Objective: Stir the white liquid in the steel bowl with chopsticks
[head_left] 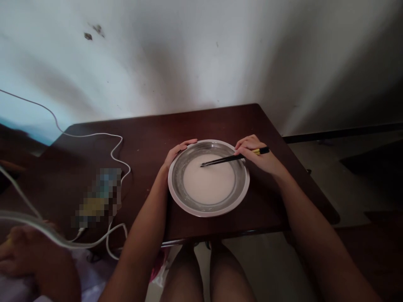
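A wide metal bowl (pixel 209 213) stands on the dark red table, partly filled with a smooth, milky-white liquid (pixel 209 182). My left hand (pixel 176 154) is curled against the bowl's far left side, its fingers along the rim. Gripped in my right hand (pixel 258 156), over the bowl's right rim, is a pair of black chopsticks (pixel 222 160) with gold-marked ends. They slant to the left, close together, and their tips are at the liquid's surface near the middle; whether they dip in I cannot tell.
On the left of the table (pixel 147 138) lies a blurred-out, phone-like object (pixel 99 197) with a white cable (pixel 117 147) winding past it. Another person's hand (pixel 22 247) is at the lower left. A stained pale wall (pixel 189 54) rises behind the table.
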A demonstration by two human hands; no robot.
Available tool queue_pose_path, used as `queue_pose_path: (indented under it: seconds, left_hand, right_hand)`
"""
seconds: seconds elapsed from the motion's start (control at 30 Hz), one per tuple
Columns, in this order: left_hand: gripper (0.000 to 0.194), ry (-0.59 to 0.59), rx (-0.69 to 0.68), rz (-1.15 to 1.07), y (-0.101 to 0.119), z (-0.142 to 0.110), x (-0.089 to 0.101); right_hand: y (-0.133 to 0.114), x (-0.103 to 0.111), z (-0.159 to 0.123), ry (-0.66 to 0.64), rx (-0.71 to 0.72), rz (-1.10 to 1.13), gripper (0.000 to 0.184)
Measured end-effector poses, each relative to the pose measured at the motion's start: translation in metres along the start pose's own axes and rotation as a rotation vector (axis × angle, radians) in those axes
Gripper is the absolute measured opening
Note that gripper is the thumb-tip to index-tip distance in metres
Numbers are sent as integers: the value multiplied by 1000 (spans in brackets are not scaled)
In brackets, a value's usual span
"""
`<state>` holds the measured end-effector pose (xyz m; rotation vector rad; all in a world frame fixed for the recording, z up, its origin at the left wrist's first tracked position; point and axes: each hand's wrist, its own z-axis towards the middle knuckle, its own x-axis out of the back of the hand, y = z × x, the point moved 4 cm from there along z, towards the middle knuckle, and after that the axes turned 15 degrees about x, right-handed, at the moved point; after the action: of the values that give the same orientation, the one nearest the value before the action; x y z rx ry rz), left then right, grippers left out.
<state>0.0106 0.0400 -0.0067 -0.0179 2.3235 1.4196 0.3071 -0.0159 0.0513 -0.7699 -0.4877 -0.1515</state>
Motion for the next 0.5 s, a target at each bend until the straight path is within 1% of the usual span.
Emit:
queue_pose_path:
  seconds: [0.1,0.17,0.2,0.27,0.37,0.43,0.5]
  left_hand:
    - [32,1,3,-14,-1,0,0]
    - [34,-1,11,-30,-1,0,1]
    - [34,-4,17,-34,-1,1,1]
    - [34,-9,18,-31,-2,1,1]
    - [32,-12,7,-10,-1,2,1]
    - [31,-13,-2,-3,-1,2,1]
    - [32,-14,-2,-6,-1,2,1]
  right_hand:
    - [2,13,0,122,6,-43,36]
    - [1,19,0,152,9,-1,42]
    - [0,19,0,135,7,35,44]
    - [-3,13,0,44,2,97,43]
    - [-7,0,-1,-98,21,123,31]
    - [-6,-5,-1,-110,36,103,26]
    - [-1,-3,-1,-50,27,50,26]
